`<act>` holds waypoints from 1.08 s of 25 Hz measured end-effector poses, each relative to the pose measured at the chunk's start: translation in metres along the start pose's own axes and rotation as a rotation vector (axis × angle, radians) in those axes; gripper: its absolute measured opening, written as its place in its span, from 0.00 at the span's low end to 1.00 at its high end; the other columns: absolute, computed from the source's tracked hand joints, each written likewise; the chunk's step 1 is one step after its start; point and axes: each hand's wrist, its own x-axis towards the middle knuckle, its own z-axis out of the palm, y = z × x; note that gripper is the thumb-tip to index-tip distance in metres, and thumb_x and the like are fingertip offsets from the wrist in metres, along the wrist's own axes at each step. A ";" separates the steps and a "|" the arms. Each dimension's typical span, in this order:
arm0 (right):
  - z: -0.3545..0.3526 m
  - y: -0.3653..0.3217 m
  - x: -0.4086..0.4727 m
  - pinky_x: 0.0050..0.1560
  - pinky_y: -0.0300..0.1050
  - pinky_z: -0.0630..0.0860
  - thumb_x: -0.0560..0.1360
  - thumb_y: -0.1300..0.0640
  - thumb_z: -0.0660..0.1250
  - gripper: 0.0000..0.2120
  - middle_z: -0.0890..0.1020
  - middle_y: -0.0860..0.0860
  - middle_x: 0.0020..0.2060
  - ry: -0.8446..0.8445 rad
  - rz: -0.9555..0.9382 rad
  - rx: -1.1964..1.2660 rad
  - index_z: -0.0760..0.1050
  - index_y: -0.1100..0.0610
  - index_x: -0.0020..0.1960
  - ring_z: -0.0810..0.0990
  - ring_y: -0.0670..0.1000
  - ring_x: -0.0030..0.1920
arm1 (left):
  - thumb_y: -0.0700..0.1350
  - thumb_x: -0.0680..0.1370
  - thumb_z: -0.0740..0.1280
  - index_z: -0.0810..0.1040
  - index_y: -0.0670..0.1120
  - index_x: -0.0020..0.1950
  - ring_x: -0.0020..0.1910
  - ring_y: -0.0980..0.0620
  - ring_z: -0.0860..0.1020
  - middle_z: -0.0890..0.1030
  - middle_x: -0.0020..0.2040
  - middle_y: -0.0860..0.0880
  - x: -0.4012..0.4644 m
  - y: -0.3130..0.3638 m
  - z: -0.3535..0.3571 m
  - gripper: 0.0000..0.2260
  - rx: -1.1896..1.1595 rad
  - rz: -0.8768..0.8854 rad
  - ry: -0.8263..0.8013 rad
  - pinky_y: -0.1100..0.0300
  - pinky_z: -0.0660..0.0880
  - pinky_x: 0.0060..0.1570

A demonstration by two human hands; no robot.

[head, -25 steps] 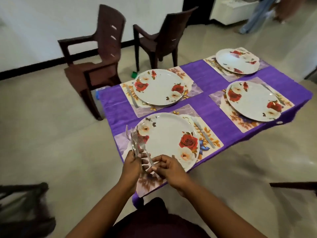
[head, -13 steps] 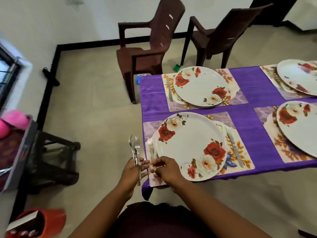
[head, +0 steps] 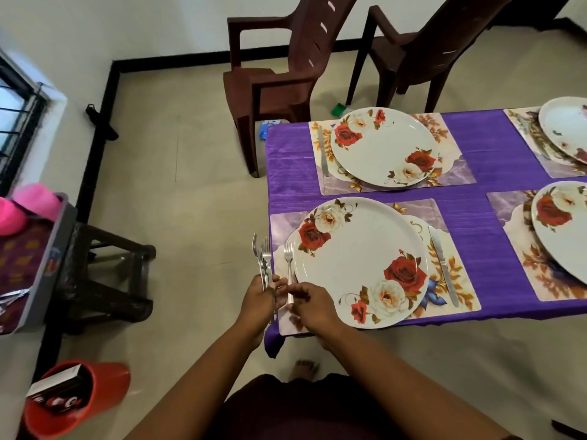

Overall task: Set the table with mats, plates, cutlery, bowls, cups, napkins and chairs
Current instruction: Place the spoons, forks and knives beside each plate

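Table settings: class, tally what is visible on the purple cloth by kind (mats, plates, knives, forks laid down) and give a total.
Mats: 4, e.g. the nearest mat
Plates: 4, e.g. the nearest plate
Knives: 2, near knife and far knife
Forks laid down: 1, the fork under the right hand
Total: 11

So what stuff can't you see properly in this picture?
Head view only:
- Forks in the left hand: they overlap, so their number is unclear.
- Single fork: its handle end is hidden by the right hand.
- Two plates on the right: cut off by the frame edge.
- Two chairs: tops cut off by the top edge.
- Red bucket: contents too small to read.
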 end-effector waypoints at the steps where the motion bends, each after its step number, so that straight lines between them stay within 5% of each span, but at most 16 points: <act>1: 0.001 0.000 -0.002 0.53 0.45 0.79 0.75 0.69 0.64 0.16 0.83 0.46 0.48 -0.010 -0.011 -0.008 0.82 0.53 0.54 0.81 0.45 0.46 | 0.39 0.83 0.57 0.73 0.42 0.58 0.50 0.52 0.82 0.82 0.53 0.46 0.000 -0.001 0.000 0.07 -0.001 -0.003 0.001 0.63 0.80 0.43; 7: 0.014 0.006 -0.013 0.50 0.34 0.72 0.77 0.62 0.66 0.13 0.79 0.46 0.55 0.085 -0.074 -0.110 0.76 0.51 0.60 0.76 0.44 0.50 | 0.39 0.83 0.57 0.73 0.43 0.56 0.48 0.51 0.83 0.82 0.54 0.44 0.001 -0.006 0.002 0.06 -0.005 -0.003 -0.007 0.64 0.80 0.41; 13: 0.005 0.004 -0.014 0.58 0.41 0.76 0.78 0.60 0.66 0.13 0.77 0.48 0.58 0.120 -0.089 -0.078 0.73 0.51 0.61 0.77 0.46 0.56 | 0.37 0.83 0.56 0.73 0.43 0.57 0.47 0.49 0.84 0.83 0.52 0.43 -0.005 0.001 0.009 0.08 -0.135 0.045 -0.046 0.63 0.80 0.39; 18: -0.024 0.009 -0.019 0.52 0.38 0.75 0.76 0.61 0.67 0.10 0.78 0.47 0.53 0.197 -0.119 -0.017 0.76 0.50 0.55 0.78 0.45 0.50 | 0.37 0.83 0.55 0.74 0.44 0.59 0.56 0.46 0.81 0.82 0.55 0.44 0.000 0.008 0.030 0.10 -0.169 0.073 -0.102 0.56 0.79 0.52; 24: -0.078 0.020 -0.030 0.52 0.45 0.78 0.78 0.58 0.64 0.06 0.82 0.45 0.47 0.327 -0.076 0.146 0.78 0.51 0.53 0.80 0.46 0.49 | 0.37 0.83 0.56 0.72 0.42 0.59 0.52 0.49 0.83 0.83 0.56 0.45 -0.019 0.014 0.091 0.08 -0.147 0.067 -0.318 0.60 0.80 0.43; 27: -0.111 0.032 -0.042 0.41 0.40 0.78 0.78 0.60 0.66 0.04 0.83 0.49 0.42 0.387 -0.062 0.309 0.78 0.53 0.49 0.82 0.49 0.42 | 0.39 0.83 0.58 0.73 0.44 0.58 0.53 0.49 0.83 0.84 0.56 0.48 -0.030 0.014 0.133 0.06 -0.022 0.110 -0.434 0.60 0.79 0.42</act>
